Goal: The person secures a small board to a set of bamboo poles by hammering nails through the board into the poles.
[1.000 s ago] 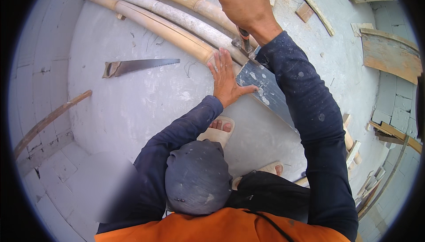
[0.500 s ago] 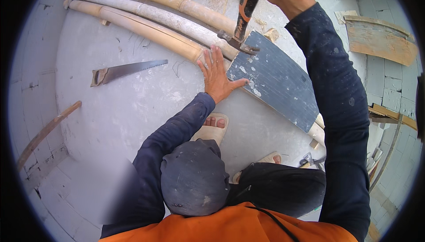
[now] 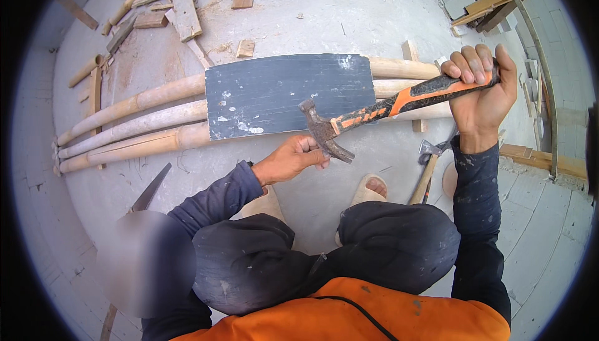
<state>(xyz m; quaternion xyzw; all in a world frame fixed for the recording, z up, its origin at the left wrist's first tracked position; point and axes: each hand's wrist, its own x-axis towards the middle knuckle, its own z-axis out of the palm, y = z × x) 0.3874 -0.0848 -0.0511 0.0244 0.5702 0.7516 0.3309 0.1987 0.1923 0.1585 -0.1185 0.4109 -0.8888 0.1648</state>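
My right hand (image 3: 483,88) grips the black-and-orange handle of a claw hammer (image 3: 405,100), raised at the right with its head pointing left. The hammer's metal head is right beside the pinched fingertips of my left hand (image 3: 292,159), low at the near edge of a dark grey board (image 3: 268,85). Whatever the left fingers hold, if anything, is too small to make out. The board, spotted with white, lies across three bamboo poles (image 3: 140,119) that run left to right and come together at their left end.
Left of my knees a handsaw (image 3: 151,187) lies on the floor, partly covered by a blurred patch. A hatchet (image 3: 424,175) rests near my right foot. Beyond the poles are wood scraps (image 3: 185,13) and a small block (image 3: 245,48). Block walls (image 3: 524,228) stand at the right.
My view has turned, so the board now lies ahead. The left hand has left the poles and closed into a pinch. The hammer has come off the board down to the left fingers.
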